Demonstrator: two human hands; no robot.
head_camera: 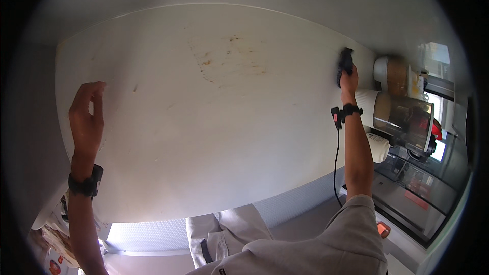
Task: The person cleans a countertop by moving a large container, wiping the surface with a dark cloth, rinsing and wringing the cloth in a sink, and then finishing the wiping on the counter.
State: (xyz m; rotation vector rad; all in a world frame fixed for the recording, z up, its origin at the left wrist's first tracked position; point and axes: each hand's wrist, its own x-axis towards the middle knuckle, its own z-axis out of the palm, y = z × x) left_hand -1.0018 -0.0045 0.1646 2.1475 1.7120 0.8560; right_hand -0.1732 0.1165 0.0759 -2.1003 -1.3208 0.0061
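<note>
A broad white surface point(229, 133) fills the middle of the head view, with brown and dark stains point(229, 59) towards its far side. My right hand point(348, 80) grips a dark, bunched cloth point(345, 63) at the far right of this surface; blur hides the cloth's details. My left hand point(88, 116) is over the left side, its fingers loosely curled and the thumb tip close to the fingertips. I see nothing between them. Both wrists carry black strapped devices, the left one point(86, 181) and the right one point(350, 110).
Right of my arm are a container with a transparent dark body point(403, 118), another brown-and-white container point(395, 74) and a white bottle point(378, 147). Beyond them lies a dark glass panel point(412, 194). A black cable point(336, 168) hangs from the right wrist device. Grey walls border the surface.
</note>
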